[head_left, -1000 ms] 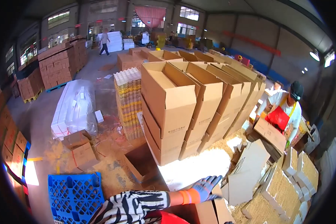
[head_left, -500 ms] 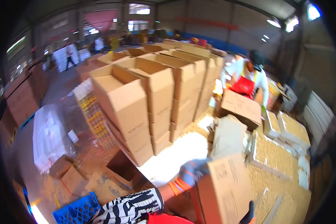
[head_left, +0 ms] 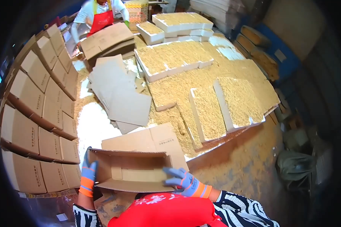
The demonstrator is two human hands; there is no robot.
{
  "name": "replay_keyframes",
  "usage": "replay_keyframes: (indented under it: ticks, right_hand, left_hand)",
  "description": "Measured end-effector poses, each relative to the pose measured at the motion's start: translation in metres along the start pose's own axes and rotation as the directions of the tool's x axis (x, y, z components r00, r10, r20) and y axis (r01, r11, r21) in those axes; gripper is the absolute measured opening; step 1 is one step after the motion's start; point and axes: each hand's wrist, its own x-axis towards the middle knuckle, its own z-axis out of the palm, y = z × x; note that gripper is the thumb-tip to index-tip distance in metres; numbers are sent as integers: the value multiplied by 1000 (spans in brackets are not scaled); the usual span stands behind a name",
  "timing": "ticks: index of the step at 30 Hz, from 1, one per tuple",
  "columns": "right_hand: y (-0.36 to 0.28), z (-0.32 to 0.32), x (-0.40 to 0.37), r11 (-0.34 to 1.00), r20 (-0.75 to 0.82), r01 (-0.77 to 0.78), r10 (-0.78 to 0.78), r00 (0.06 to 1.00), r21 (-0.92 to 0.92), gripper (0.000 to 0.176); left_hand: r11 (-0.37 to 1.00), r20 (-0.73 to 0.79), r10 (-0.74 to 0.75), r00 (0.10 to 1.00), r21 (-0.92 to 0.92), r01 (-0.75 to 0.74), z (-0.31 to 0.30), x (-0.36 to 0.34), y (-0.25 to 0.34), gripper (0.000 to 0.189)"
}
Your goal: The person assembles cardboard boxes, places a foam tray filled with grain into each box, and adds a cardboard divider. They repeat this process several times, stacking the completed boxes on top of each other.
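An open cardboard box point(head_left: 138, 168) is right in front of me, its hollow inside facing up toward me. My left hand point(head_left: 88, 174), in a grey-blue glove with orange bands, grips the box's left edge. At the opposite end, my right hand point(head_left: 185, 182) wears a matching glove, and its fingers are stretched out and slightly blurred against the box's right wall. Beyond the box lies flattened cardboard point(head_left: 161, 138) with printed text. Grey cardboard sheets point(head_left: 121, 90) are piled loosely farther back.
Stacked cardboard boxes point(head_left: 30, 136) line the left side. Yellowish loose material covers the table point(head_left: 178, 90) and fills white foam trays point(head_left: 208, 117). Across the table, a co-worker in a red apron point(head_left: 101, 22) stands behind a cardboard stack point(head_left: 108, 39). Dark bags point(head_left: 295, 166) sit at right.
My view has swung right and down. The box has turned so its opening faces me. My left hand now holds its left edge; my right hand has come into fuller view at the right end.
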Motion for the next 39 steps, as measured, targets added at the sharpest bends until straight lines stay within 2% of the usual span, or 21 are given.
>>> replay_keyframes:
  ticks: [2,3,4,6,7,9,12,14,15,16,17,19,21,24,28,30,31,32,33,38,39]
  right_hand:
    - [15,-7,-7,980,-411,-158,194,891,120,56]
    - [26,-9,-12,936,-602,-189,337,724,296,62]
    - [54,-9,-17,783,-674,-159,604,424,601,66]
    - [109,-48,-29,305,-320,239,947,24,922,73]
    - [142,-50,-43,548,-535,-76,833,138,833,72]
    - [200,-51,-62,836,-678,-502,503,536,223,70]
    - [217,-61,-59,806,-648,-588,410,642,-72,73]
    - [236,-52,-51,728,-579,-306,678,452,614,76]
    - [225,-51,-37,511,-487,28,801,349,859,77]
    - [224,-46,-40,764,-636,-285,642,428,579,78]
    - [223,-41,-43,835,-751,-527,448,484,158,78]
    - [211,-49,-16,681,-673,10,721,164,732,76]
    - [171,-73,25,413,-418,431,904,-87,803,82]
    - [225,-51,29,676,-629,194,735,-255,711,84]
    - [166,-70,36,410,-386,400,911,-144,819,77]
    - [170,-63,10,369,-454,436,884,108,821,59]
    - [164,-65,-3,333,-510,461,791,338,823,43]
    - [134,-74,-4,253,-449,442,786,425,861,46]
    - [99,-81,-2,172,-382,414,777,501,894,47]
    - [-8,-102,14,248,-300,174,689,660,953,43]
    - [0,-98,7,559,-432,49,577,693,828,40]
  left_hand:
    - [875,11,-299,954,-395,279,-17,-1,0,67]
    - [850,-21,-383,924,-399,343,-16,-3,14,69]
    - [820,-61,-462,885,-408,400,-9,-9,33,71]
    - [858,-184,-485,855,-289,424,9,-14,38,70]
    - [866,-245,-493,835,-230,444,18,-17,41,69]
    - [938,-316,-334,888,-15,347,22,-20,-5,66]
    - [946,-246,-301,921,44,321,12,-16,-20,65]
    - [972,-185,-234,954,-42,231,17,-8,28,68]
    - [977,-155,-204,967,-89,192,19,-5,47,69]
    - [988,-140,-154,978,-44,149,19,-2,48,74]
    - [994,-123,-104,987,0,105,21,0,46,79]
    - [994,-91,-100,991,35,104,23,5,43,84]
    - [982,-49,-184,982,19,185,22,12,41,84]
    - [974,-25,-206,978,90,208,22,17,75,82]
    - [981,2,-149,989,129,147,19,19,77,80]
    - [981,-2,-121,993,151,120,19,16,59,80]
    - [979,-14,-168,986,111,169,21,14,50,80]
    - [959,-3,-263,965,105,261,20,18,75,79]
    - [962,-43,-126,991,237,133,20,14,60,78]
    - [995,-71,-40,997,91,46,29,7,45,62]
    - [996,-69,-84,994,-42,81,33,9,43,58]
